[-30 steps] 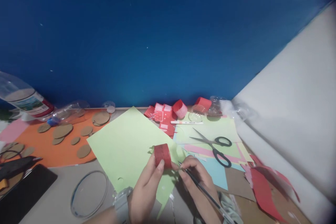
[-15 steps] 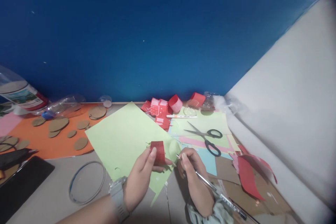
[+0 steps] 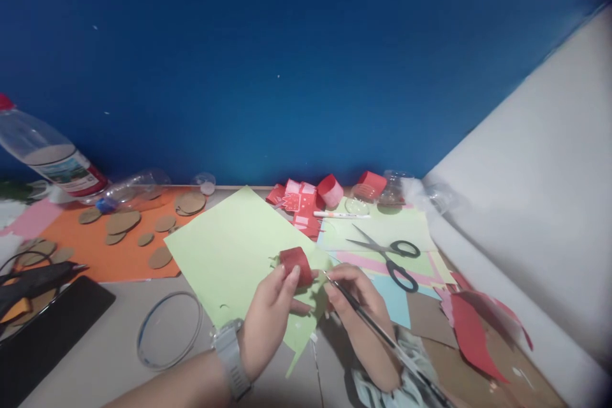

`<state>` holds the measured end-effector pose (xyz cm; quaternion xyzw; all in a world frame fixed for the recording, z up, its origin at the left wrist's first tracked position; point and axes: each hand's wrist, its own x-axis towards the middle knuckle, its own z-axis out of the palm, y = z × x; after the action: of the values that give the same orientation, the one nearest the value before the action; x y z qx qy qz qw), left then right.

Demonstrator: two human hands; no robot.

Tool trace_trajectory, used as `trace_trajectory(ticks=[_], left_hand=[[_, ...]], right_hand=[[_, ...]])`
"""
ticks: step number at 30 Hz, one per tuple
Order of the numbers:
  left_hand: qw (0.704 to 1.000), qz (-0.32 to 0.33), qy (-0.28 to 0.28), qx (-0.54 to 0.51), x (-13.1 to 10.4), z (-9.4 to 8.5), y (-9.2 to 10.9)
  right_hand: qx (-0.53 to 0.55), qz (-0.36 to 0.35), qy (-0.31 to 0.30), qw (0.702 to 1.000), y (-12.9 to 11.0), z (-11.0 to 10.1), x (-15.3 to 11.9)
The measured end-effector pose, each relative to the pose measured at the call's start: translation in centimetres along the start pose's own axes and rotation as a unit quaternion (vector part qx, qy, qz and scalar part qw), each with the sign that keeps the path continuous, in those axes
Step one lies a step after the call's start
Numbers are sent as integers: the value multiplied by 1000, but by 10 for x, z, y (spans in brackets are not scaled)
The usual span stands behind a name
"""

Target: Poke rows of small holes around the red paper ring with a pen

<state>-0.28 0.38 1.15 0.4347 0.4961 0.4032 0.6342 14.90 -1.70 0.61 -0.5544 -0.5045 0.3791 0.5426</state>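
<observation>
A small red paper roll point(image 3: 294, 265) is pinched between the thumb and fingers of my left hand point(image 3: 270, 315), which wears a grey watch. Just to its right, my right hand point(image 3: 366, 325) grips a long thin pen-like tool point(image 3: 382, 334), its tip pointing toward the roll. The tool's far end runs down to the lower right. Both hands are over the lower right corner of a light green sheet point(image 3: 234, 248). The tip and the roll look slightly apart.
Black-handled scissors point(image 3: 389, 255) lie on coloured papers at the right. Red paper pieces point(image 3: 306, 204) and a marker point(image 3: 341, 215) are behind. Cardboard discs point(image 3: 123, 222) rest on an orange sheet point(image 3: 95, 258). Bottles point(image 3: 62, 162), a phone point(image 3: 57, 338) and a ring point(image 3: 169, 331) are left.
The whole view has shifted, so things appear further right. My left hand has tilted the red roll and raised it slightly. The tool in my right hand points at a steeper slant.
</observation>
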Motion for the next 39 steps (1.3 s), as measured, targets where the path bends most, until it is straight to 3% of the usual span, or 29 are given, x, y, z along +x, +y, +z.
trace_trajectory(ticks=[3,6,10,12,15,20,24,27,32,39], left_hand=[[1000,5,-7,17,4,-1,-1],[1000,10,-17,15,4,-1,-1],[999,-8,37,-13,0,3,3],[999,-23,44,-20,-1,5,4],[998,-39,42,1,1,6,4],[995,-60,41,64,3,2,3],[989,-69,62,119,0,1,-1],[983,-52,77,159,-2,1,-4],[981,-26,26,192,-2,0,0],[980,-33,19,194,-1,-1,-1]], right_hand=[[82,24,-30,996,-8,10,4],[135,6,-17,991,-7,21,1],[118,-130,-8,984,-1,27,-3],[102,-157,-12,982,2,24,0],[93,-129,-21,987,4,19,9],[69,-5,-68,995,5,13,24],[71,51,-93,992,5,10,28],[58,64,-102,991,5,9,27],[28,81,-102,991,5,11,23],[13,67,-93,993,4,12,28]])
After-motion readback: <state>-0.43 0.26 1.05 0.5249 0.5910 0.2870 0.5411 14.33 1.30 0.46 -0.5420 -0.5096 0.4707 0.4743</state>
